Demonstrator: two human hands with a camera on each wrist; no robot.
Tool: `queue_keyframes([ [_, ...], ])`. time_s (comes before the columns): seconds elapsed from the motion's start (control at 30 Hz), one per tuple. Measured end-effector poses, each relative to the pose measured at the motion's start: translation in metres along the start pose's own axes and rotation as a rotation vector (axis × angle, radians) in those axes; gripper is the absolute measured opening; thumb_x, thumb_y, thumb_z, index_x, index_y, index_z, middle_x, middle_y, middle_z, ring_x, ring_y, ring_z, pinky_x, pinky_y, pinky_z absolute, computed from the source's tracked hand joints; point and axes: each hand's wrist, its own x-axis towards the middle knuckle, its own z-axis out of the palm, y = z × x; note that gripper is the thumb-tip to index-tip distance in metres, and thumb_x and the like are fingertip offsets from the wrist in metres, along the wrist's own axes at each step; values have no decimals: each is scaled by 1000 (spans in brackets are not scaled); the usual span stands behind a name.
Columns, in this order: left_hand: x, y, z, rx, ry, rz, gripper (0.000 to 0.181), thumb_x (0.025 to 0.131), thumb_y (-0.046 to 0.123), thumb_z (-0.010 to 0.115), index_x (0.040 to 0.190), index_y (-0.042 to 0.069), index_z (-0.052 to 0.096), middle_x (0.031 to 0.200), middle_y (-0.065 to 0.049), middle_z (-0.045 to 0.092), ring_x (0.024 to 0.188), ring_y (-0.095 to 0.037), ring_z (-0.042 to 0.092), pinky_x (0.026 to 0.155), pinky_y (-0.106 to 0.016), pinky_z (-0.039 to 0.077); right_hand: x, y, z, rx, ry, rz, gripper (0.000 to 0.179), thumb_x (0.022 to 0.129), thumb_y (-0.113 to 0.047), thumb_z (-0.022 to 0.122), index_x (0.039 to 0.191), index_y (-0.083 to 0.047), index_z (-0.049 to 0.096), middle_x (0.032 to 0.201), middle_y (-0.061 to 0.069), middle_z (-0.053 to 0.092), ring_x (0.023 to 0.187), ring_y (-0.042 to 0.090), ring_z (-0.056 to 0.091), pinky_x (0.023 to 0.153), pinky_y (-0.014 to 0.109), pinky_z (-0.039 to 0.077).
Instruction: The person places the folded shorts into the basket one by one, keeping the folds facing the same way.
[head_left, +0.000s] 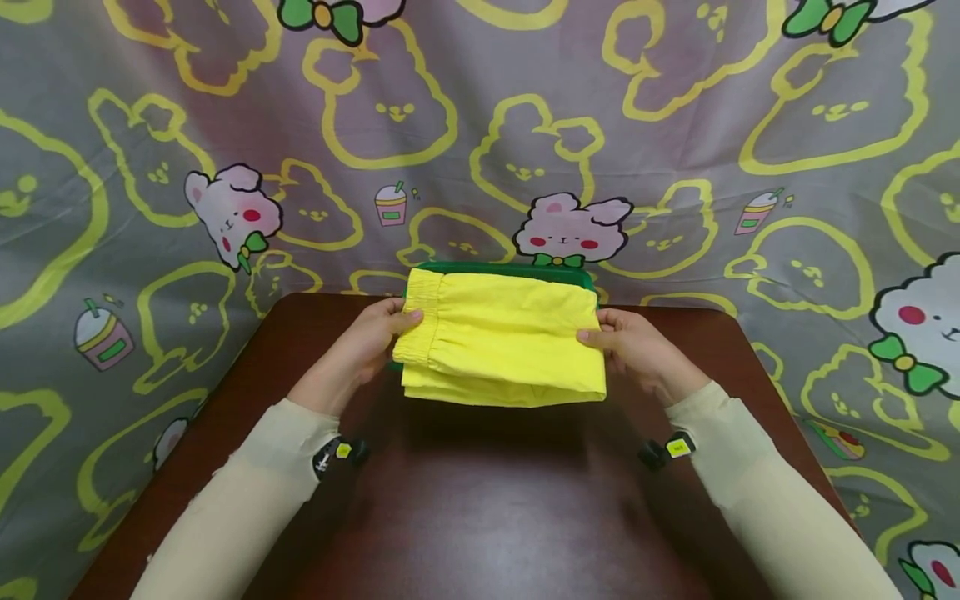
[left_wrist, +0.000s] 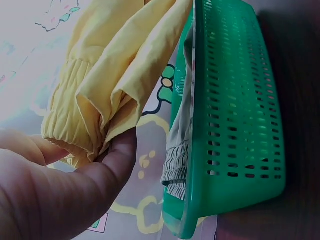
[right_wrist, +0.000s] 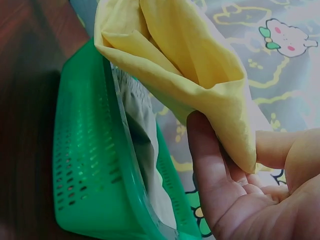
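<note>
Folded yellow shorts (head_left: pixel 510 337) with a gathered elastic waistband hang between both hands in the head view. My left hand (head_left: pixel 375 333) pinches the waistband end, thumb in front and fingers behind. The other end of the fold is pinched by my right hand (head_left: pixel 626 346), thumb also in front. Close beside the shorts in both wrist views stands a green plastic basket (left_wrist: pixel 240 100) with slotted walls. Inside it lies a grey garment (right_wrist: pixel 137 117), whose gathered waistband shows in the left wrist view. From the head, the shorts hide most of the basket.
A dark brown table (head_left: pixel 480 517) carries the basket near its far edge. Behind and on both sides hangs a grey curtain (head_left: pixel 465 108) printed with yellow outlines and rabbit faces. Each sleeved wrist wears a small black camera.
</note>
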Motion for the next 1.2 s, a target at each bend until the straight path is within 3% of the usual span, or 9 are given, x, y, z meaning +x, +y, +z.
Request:
queue_keyframes([
  [0.17, 12, 3, 1, -12, 5, -12, 51, 107, 22, 55, 149, 1, 38, 120, -9, 56, 88, -15, 67, 75, -30, 59, 9, -2, -4, -8, 33, 33, 51, 100, -24, 68, 141, 0, 48, 106, 1, 73, 88, 18, 76, 81, 37, 62],
  [0.57, 41, 6, -2, -58, 39, -23, 46, 105, 22, 59, 144, 2, 45, 115, -8, 61, 87, -15, 69, 75, -29, 60, 26, -7, -5, 67, 2, 38, 49, 103, -19, 63, 142, 2, 44, 118, 8, 67, 94, 20, 76, 85, 42, 61],
  [0.93, 56, 15, -7, -63, 27, -35, 48, 105, 26, 58, 145, 1, 50, 104, -3, 67, 85, -14, 70, 77, -30, 59, 40, -21, -6, 77, 22, 89, 51, 104, -19, 61, 148, 0, 43, 119, 8, 67, 92, 16, 75, 85, 38, 61],
  [1.2, 68, 21, -5, -60, 68, -46, 49, 104, 25, 60, 146, 1, 50, 97, -1, 69, 80, -12, 70, 74, -29, 59, 53, -24, -8, 64, 49, 99, 49, 103, -15, 61, 145, 1, 44, 123, 12, 62, 91, 17, 74, 87, 41, 60],
])
